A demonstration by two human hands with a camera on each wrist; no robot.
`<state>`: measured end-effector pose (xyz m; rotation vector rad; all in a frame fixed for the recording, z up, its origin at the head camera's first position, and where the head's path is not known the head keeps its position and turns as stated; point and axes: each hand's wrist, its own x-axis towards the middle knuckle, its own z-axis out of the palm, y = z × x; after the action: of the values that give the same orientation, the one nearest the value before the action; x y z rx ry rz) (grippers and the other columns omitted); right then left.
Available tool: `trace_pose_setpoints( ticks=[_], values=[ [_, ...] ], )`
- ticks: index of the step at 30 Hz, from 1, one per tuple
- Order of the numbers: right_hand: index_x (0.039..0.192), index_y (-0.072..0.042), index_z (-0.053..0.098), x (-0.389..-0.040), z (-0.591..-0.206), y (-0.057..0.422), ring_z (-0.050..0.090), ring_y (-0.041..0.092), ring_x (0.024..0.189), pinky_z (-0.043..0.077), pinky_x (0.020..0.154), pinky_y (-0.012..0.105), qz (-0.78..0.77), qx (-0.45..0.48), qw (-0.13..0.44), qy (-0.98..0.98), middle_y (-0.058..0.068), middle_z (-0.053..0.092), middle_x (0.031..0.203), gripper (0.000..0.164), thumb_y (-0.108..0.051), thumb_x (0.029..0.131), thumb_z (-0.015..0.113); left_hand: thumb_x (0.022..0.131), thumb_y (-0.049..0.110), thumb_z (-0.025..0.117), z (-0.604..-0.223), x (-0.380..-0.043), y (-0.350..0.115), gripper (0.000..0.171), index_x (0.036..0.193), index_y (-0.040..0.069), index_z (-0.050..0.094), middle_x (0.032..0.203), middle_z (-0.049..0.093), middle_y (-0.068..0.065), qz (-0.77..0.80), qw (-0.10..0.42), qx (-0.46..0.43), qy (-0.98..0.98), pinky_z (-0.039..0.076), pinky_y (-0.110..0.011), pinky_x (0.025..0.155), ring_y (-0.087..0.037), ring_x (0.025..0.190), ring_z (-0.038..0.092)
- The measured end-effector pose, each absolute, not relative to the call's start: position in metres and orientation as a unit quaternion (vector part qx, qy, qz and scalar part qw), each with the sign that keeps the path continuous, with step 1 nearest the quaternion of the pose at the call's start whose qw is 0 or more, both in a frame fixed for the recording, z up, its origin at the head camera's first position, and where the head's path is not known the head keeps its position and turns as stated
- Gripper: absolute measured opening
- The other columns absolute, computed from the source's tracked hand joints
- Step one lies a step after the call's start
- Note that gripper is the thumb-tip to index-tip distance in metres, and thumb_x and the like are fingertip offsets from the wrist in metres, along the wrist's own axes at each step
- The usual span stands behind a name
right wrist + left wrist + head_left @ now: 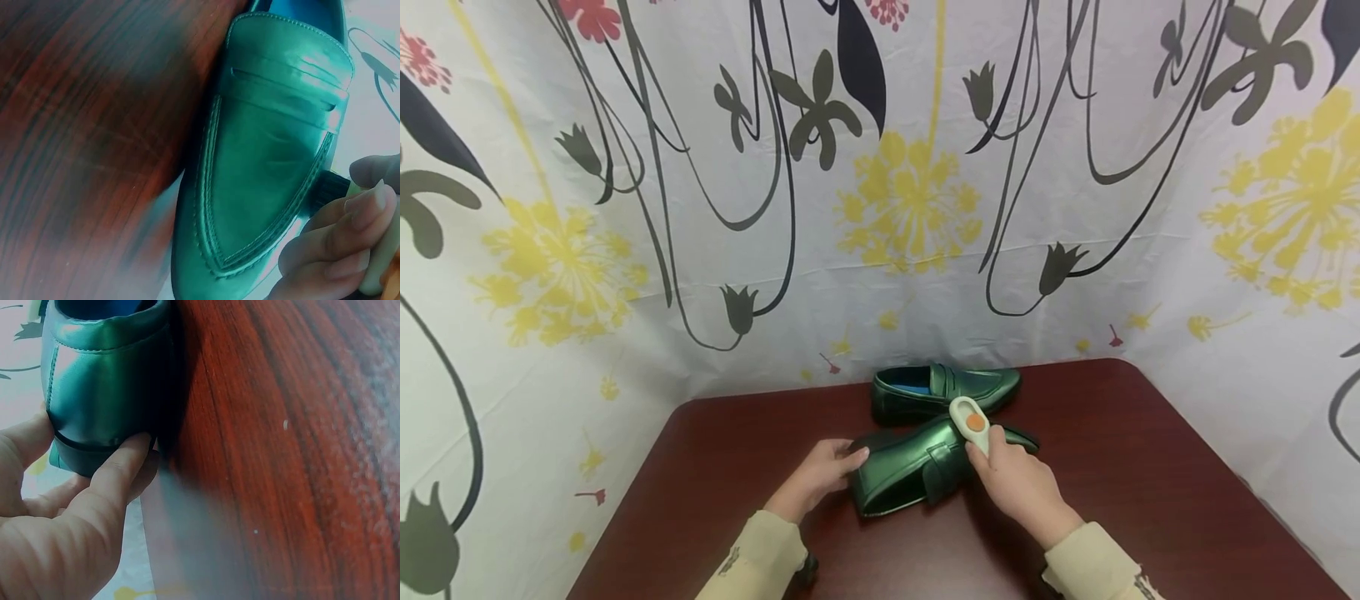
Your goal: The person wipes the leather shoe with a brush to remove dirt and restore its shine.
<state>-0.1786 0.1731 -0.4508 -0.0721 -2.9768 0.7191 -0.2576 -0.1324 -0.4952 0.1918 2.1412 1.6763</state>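
Observation:
My left hand (823, 475) grips a shiny green loafer (887, 471) by its heel, thumb on one side and fingers on the other. The shoe is tilted on its side, its opening toward me and its toe to the right. In the left wrist view the heel (112, 387) shows close up between the fingers. With my right hand (1018, 483) I hold a small brush (959, 408), its pale handle marked with an orange oval. Its dark bristles (330, 189) meet the side of the loafer's front in the right wrist view.
A matching green loafer (985, 383) with a blue insole stands upright behind, near the table's back edge, toe to the right. The dark red-brown wooden table (760, 433) has rounded back corners. White cloth (850, 317) with flower prints hangs behind and at both sides.

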Motion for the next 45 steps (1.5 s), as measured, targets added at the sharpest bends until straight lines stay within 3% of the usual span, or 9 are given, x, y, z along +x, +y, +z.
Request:
trace_pose_setpoints(
  ticks=[13, 19, 32, 45],
  values=[
    [0.118, 0.000, 0.050, -0.179, -0.448, 0.157, 0.057, 0.025, 0.053, 0.041, 0.045, 0.042, 0.212, -0.007, 0.066, -0.975, 0.013, 0.062, 0.071, 0.048, -0.045, 0.103, 0.052, 0.097, 0.032, 0.069, -0.496, -0.259, -0.133, 0.061, 0.139, -0.008, 0.052, 0.136, 0.059, -0.022, 0.605, 0.205, 0.062, 0.767, 0.053, -0.052, 0.099, -0.027, 0.117, 0.063],
    [0.109, -0.002, 0.052, -0.177, -0.449, 0.144, 0.056, 0.026, 0.052, 0.040, 0.044, 0.042, 0.202, 0.004, 0.086, -0.976, 0.013, 0.060, 0.067, 0.042, -0.043, 0.101, 0.057, 0.097, 0.033, 0.070, -0.497, -0.259, -0.133, 0.060, 0.139, -0.007, 0.053, 0.135, 0.059, -0.021, 0.605, 0.203, 0.065, 0.767, 0.053, -0.051, 0.099, -0.026, 0.116, 0.063],
    [0.107, -0.004, 0.054, -0.177, -0.449, 0.132, 0.057, 0.027, 0.052, 0.039, 0.043, 0.041, 0.180, 0.012, 0.084, -0.980, 0.013, 0.061, 0.068, 0.039, -0.043, 0.100, 0.059, 0.097, 0.034, 0.068, -0.495, -0.259, -0.132, 0.063, 0.142, -0.006, 0.050, 0.141, 0.056, -0.023, 0.597, 0.206, 0.062, 0.773, 0.052, -0.053, 0.101, -0.031, 0.125, 0.059],
    [0.100, -0.007, 0.052, -0.176, -0.449, 0.115, 0.049, 0.022, 0.047, 0.035, 0.042, 0.038, 0.175, 0.034, 0.077, -0.981, 0.006, 0.053, 0.062, 0.034, -0.040, 0.100, 0.060, 0.096, 0.035, 0.070, -0.494, -0.259, -0.131, 0.061, 0.138, -0.007, 0.054, 0.136, 0.059, -0.022, 0.590, 0.203, 0.053, 0.780, 0.053, -0.053, 0.099, -0.029, 0.119, 0.062]
  ],
)
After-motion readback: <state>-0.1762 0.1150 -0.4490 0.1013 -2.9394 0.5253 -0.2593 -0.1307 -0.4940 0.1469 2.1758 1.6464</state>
